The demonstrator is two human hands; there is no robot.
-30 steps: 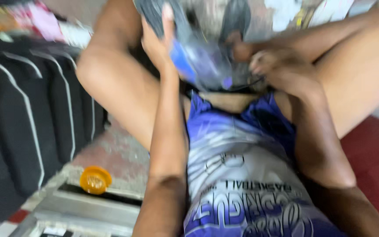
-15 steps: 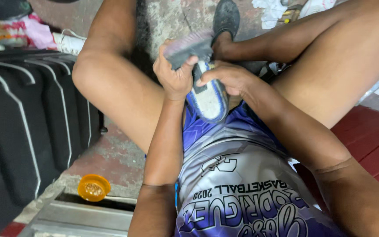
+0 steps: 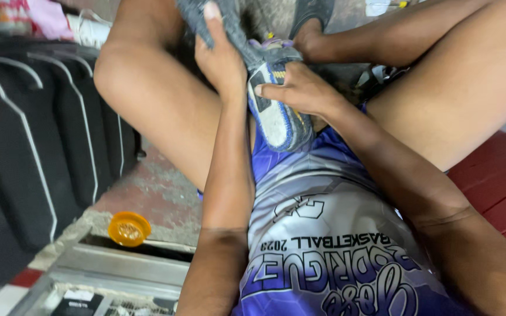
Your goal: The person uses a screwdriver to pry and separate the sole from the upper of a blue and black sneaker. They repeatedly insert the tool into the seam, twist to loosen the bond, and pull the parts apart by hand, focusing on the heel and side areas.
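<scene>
Shoe [image 3: 276,114] lengthwise, sole up

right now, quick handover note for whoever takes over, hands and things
Left hand: grip on the grey upper of the shoe, fingers up.
Right hand: grip on the shoe's side, thumb across the sole.
Shoe sits sole-up between the knees, over the purple jersey.
Orange lid lies on the floor to the left, beside the black suitcase.
What is done or left cannot be told.
</scene>
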